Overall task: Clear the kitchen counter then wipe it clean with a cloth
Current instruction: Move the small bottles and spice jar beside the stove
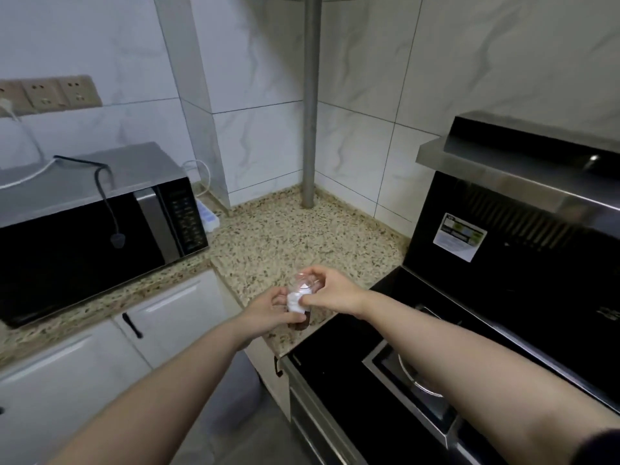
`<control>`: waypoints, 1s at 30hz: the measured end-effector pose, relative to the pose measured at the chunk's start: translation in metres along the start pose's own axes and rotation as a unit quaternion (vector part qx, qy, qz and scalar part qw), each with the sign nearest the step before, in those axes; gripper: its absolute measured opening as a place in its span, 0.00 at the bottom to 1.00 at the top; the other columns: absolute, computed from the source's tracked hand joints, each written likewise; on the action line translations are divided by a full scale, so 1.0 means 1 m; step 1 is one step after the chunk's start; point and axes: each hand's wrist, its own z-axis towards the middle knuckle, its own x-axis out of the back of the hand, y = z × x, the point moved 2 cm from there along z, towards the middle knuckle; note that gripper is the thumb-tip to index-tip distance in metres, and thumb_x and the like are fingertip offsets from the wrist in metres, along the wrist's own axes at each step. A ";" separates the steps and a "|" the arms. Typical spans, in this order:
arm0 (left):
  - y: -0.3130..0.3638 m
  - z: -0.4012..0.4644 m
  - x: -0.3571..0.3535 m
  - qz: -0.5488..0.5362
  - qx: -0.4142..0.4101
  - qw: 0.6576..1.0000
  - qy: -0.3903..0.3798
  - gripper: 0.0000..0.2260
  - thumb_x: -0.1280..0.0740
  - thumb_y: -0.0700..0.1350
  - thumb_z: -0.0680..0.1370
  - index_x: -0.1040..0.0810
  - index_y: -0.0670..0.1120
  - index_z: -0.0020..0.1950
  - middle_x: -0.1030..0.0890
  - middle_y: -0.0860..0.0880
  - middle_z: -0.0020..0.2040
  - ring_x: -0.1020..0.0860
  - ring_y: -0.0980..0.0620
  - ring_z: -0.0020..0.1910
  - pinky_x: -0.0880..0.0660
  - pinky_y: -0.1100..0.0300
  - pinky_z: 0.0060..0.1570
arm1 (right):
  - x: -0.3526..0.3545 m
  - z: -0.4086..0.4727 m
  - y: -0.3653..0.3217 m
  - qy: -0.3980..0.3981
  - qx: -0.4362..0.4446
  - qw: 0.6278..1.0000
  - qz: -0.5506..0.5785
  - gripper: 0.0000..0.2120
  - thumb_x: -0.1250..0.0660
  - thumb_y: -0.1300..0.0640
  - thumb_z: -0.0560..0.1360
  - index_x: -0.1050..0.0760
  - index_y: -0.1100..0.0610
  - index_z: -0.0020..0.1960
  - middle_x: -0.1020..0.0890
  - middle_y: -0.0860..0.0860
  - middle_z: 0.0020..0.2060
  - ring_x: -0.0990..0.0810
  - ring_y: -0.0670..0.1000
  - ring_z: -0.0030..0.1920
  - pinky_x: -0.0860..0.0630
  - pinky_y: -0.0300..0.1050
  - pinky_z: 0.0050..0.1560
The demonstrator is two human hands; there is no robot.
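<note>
the clearing step looked in hand: left hand point(268, 310) gripped a small jar point(299, 308) above the counter point(285, 229) edge, right hand point(330, 290) pinched its top, so next it needed carrying off before wiping.

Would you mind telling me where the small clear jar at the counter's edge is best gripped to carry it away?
Around its lower body, from the left side, as the left hand does now: the jar stands upright with a narrow, round wall that fingers can wrap. The right hand occupies its top.
</note>
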 end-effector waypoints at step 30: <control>0.031 0.466 -0.162 0.115 -0.009 0.970 -0.215 0.19 0.23 0.35 0.69 0.21 0.38 0.59 0.16 0.41 0.54 0.18 0.41 0.54 0.21 0.50 0.56 | 0.130 0.145 0.200 0.420 -0.354 0.804 0.227 0.17 0.32 0.61 0.75 0.23 0.40 0.53 0.18 0.42 0.50 0.20 0.45 0.52 0.25 0.43 0.56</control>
